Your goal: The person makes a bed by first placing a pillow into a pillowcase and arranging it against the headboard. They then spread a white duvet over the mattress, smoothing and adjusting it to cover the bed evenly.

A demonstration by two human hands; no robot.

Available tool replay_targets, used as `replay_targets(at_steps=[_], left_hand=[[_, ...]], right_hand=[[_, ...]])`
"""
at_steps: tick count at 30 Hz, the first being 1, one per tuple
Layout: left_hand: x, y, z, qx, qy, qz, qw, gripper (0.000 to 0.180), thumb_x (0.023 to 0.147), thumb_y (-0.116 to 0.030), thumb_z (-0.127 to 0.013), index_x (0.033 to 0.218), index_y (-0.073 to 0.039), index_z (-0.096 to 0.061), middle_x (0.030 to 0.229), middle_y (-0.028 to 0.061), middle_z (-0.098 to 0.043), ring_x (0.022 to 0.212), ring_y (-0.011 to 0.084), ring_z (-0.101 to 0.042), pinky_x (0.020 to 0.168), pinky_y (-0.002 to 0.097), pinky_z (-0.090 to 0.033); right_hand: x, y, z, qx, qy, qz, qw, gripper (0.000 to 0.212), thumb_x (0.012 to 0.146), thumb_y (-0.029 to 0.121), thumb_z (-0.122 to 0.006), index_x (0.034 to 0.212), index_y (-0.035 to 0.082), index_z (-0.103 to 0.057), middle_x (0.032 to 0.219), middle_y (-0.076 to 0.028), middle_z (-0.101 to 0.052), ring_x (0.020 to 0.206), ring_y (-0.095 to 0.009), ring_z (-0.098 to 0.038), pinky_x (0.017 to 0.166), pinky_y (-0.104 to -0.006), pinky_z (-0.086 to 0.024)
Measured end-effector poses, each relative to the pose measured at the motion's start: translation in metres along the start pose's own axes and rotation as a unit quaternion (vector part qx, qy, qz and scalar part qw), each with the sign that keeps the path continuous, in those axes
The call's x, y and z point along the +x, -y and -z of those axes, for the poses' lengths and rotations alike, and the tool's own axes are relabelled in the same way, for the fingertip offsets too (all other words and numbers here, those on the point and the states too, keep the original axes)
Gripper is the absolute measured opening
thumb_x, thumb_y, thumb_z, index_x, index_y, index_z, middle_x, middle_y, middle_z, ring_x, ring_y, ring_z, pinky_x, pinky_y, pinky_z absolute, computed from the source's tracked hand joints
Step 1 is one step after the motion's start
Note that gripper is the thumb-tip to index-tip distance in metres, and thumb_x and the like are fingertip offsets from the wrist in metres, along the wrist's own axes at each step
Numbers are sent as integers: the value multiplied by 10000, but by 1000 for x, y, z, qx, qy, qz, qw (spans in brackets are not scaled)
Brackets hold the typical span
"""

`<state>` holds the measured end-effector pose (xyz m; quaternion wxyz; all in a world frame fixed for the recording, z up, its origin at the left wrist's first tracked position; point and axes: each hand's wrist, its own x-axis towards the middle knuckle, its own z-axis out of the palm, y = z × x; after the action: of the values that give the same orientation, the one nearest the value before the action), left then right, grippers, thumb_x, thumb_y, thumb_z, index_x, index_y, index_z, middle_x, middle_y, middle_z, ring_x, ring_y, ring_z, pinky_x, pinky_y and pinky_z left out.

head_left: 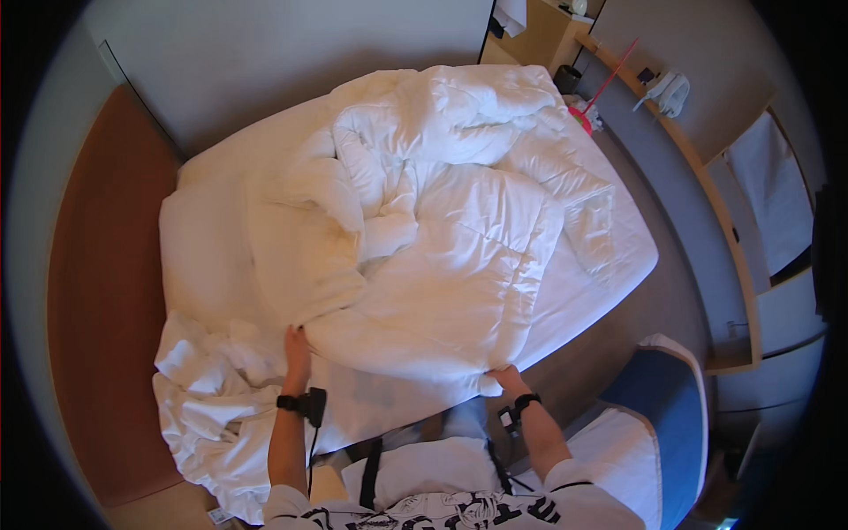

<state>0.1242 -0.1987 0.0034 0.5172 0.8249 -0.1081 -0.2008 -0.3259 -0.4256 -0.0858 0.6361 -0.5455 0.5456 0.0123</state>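
Note:
A rumpled white duvet [442, 283] covers much of the bed, piled in thick folds toward the far side. At its near right corner, my right hand [507, 380] is closed round a bunched bit of the edge. My left hand [298, 350] is at the near left edge of the same duvet, its fingers closed on the fabric there. Both wrists wear black straps with small devices. Beneath lies the white-sheeted mattress [371, 397], bare along its near side. A loose heap of white bedding [212, 397] lies left of my left forearm.
Along the left stands a brown headboard [110, 309]. A blue and white padded seat [658, 415] is at the near right. Beyond the bed's foot are a dark bin [567, 79], a red-handled broom [609, 84] and a wooden shelf [698, 168] holding a white bag [669, 93].

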Motion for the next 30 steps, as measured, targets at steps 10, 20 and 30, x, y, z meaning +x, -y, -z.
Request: replay_targets(at_steps=[10,20,30], left_hand=[[0,-98,221,86,-212,-174,958,578,796,-176,-578,1258,21,-292,1208,246,-399,1066,316,-446,893,346,-362],[-101,-48,-3,604,-56,-190,772,635,658,-268,-676,1234,-156,-434,1398,178,-142,1273,427,-79,998,587,-70],[-129,79,-148,633,48,-200,746,264,829,-167,-439,1087,-159,-494,880,52,-527,797,208,-531,680,400,-425]], right_hand=[[-41,110,-241,-414,342,205,818,514,723,400,-587,1106,62,-528,952,-177,-599,912,-330,-549,818,-395,-414],[-16,49,-99,-463,107,182,861,312,744,295,-550,953,66,-575,918,-162,-608,872,-336,-565,769,-405,-448],[-70,-82,97,-567,153,14,809,287,736,219,-518,906,15,-627,984,-180,-591,940,-327,-559,793,-403,-455]])
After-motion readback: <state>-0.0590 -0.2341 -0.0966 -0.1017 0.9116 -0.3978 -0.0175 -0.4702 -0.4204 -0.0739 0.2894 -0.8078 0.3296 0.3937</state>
